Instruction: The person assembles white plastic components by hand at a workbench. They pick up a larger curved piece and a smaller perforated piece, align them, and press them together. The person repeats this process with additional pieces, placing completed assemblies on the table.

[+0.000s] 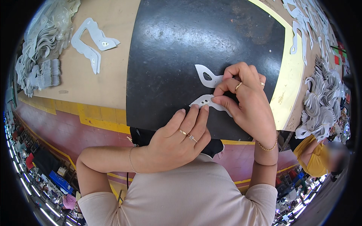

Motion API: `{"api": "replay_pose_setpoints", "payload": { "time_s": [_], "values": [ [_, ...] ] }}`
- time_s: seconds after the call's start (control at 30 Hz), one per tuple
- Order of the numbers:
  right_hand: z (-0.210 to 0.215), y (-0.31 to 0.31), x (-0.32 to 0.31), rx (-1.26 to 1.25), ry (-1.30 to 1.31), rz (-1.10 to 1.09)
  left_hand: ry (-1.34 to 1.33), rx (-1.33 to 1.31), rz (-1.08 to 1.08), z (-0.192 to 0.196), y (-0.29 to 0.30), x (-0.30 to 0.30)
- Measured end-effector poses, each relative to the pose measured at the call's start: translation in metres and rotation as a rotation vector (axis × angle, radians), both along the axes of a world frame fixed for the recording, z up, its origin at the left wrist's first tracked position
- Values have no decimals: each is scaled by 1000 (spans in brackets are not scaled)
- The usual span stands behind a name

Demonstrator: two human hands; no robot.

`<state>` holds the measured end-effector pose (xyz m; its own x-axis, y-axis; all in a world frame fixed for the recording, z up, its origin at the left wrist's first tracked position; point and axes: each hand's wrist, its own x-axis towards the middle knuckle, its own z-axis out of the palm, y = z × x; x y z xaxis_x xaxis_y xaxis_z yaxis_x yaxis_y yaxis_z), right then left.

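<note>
White cutout (pixel 206 100) on black mat (pixel 169 56) | left hand (pixel 177 139) flat on it | right hand (pixel 245 101) pinching it

Packaging: clear plastic bags (pixel 56 17) at the far left corner of my bench, crumpled, see-through, with stacked white cut-outs inside.
Bag position: against the bench's left edge, well apart from the black mat.
Crate: blue box-shaped bin (pixel 60 182) down on the floor at lower left; too small to tell whether it holds anything.
Labels: none that I can make out.
Signs: none seen.
Screens: none seen.
</note>
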<state>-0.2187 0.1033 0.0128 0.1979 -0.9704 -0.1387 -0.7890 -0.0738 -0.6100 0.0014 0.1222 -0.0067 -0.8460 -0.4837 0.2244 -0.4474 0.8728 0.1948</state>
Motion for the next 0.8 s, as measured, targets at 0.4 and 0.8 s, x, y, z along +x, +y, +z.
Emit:
{"api": "replay_pose_setpoints", "payload": {
  "time_s": [0.4,0.8],
  "values": [
    [2,-2,0,-7,19,25,8,2,-3,-1,0,1],
    [3,-4,-1,2,39,45,59,10,41,-8,3,-6]
  ]
}}
